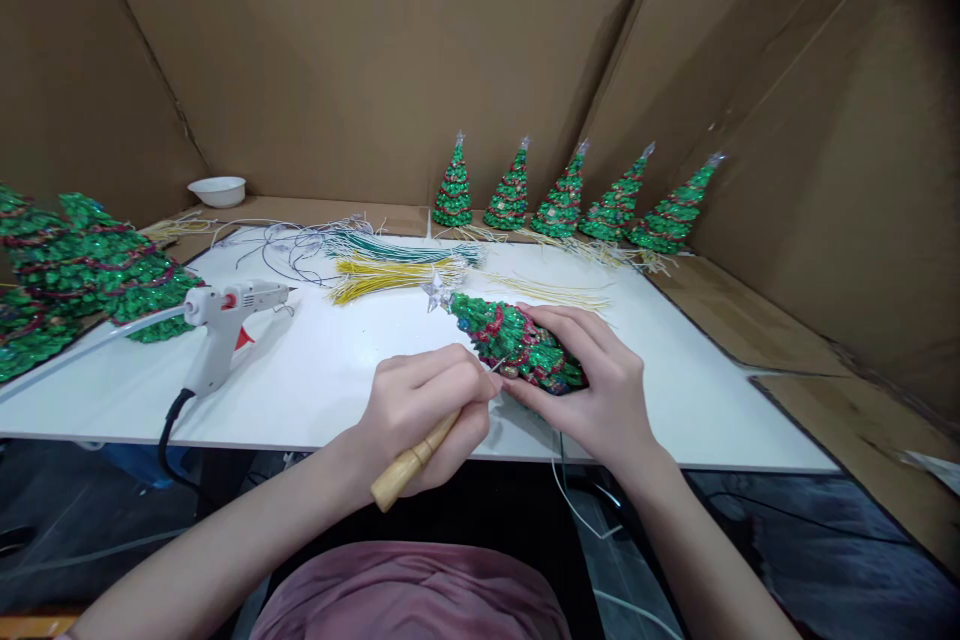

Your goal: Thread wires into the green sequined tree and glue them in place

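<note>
A small green Christmas tree ornament (517, 340) with red garland lies tilted on its side above the table's front edge, its clear star topper (436, 292) pointing left. My right hand (592, 370) is wrapped round its wide lower end. In my left hand (435, 400) is an awl (411, 468), its wooden handle sticking out toward me. The awl's thin metal tip touches or nearly touches the tree's side; exactly where it ends I cannot tell. Thin white and green wires (566, 490) hang below the tree's base.
A white glue gun (225, 325) stands at left beside several larger green trees (127, 270). Bundles of yellow wires (375, 278) and green wires (397, 248) lie mid-table. Several finished-looking trees (510, 192) line the back by cardboard walls (337, 70). A white bowl (217, 191) sits back left.
</note>
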Available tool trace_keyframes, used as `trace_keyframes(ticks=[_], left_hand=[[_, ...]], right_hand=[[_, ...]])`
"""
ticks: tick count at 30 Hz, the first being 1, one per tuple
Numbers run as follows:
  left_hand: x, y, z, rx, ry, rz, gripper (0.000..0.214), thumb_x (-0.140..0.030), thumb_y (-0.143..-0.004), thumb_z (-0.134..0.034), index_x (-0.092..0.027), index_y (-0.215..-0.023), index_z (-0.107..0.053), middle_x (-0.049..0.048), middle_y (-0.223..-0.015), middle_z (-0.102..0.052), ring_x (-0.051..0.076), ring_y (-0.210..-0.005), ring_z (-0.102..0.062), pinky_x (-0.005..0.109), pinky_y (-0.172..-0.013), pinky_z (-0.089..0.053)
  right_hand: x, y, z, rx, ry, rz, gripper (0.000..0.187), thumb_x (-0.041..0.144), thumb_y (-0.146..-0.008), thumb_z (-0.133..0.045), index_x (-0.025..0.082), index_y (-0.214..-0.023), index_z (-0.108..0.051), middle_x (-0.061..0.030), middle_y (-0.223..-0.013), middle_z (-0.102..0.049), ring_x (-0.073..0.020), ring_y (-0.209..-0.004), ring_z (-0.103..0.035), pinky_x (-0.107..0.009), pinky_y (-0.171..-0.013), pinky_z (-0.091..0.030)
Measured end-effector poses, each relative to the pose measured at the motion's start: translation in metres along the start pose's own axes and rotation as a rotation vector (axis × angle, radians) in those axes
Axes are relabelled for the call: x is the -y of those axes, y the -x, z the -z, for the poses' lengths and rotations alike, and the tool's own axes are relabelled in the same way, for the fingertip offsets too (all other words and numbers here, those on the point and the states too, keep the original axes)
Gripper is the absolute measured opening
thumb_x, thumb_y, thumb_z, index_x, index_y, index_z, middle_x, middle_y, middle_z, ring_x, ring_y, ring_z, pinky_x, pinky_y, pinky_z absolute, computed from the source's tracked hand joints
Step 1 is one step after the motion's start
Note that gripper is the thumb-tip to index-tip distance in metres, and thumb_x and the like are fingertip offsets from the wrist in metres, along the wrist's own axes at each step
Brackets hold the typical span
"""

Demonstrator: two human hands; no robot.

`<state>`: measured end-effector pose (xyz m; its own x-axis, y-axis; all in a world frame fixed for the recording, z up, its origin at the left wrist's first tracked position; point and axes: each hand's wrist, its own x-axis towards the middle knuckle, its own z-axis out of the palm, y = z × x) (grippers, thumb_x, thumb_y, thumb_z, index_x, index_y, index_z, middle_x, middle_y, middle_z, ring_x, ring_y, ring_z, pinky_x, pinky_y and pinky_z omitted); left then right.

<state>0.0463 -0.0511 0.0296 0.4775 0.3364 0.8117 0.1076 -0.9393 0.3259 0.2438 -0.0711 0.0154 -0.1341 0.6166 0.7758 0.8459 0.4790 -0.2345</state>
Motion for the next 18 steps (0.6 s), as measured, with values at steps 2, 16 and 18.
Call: trace_keyframes(ticks=[2, 16, 18], left_hand=[[-0.001, 0.0, 0.0, 0.0, -0.055, -0.015, 0.014, -0.005, -0.083, -0.047, -0.016, -0.078, -0.055, 0.0042, -0.068, -0.064, 0.01, -0.056, -0.057, 0.018, -0.052, -0.045], [-0.013, -0.001, -0.007, 0.007, -0.349, -0.114, 0.024, -0.003, -0.079, -0.049, -0.017, -0.059, -0.05, 0.0008, -0.057, -0.052, 0.011, -0.05, -0.041, 0.023, -0.047, -0.035], [-0.017, -0.002, -0.008, 0.018, -0.382, -0.097, 0.024, -0.004, -0.08, -0.048, -0.017, -0.06, -0.05, 0.0, -0.057, -0.049, 0.011, -0.05, -0.038, 0.024, -0.048, -0.033]], right_hand=[[0.001, 0.0, 0.0, -0.001, -0.002, 0.0, 0.044, 0.043, -0.074, -0.072, 0.023, -0.112, -0.061, -0.0091, -0.103, -0.068, -0.0274, -0.094, -0.065, -0.042, -0.083, -0.053], [0.007, 0.003, -0.002, -0.006, 0.016, -0.032, 0.046, 0.044, -0.076, -0.069, 0.022, -0.116, -0.061, -0.0111, -0.11, -0.066, -0.0288, -0.099, -0.063, -0.043, -0.084, -0.052], [0.007, 0.003, -0.002, -0.009, 0.03, -0.037, 0.043, 0.042, -0.077, -0.067, 0.021, -0.115, -0.062, -0.0114, -0.108, -0.067, -0.029, -0.098, -0.064, -0.043, -0.083, -0.053]])
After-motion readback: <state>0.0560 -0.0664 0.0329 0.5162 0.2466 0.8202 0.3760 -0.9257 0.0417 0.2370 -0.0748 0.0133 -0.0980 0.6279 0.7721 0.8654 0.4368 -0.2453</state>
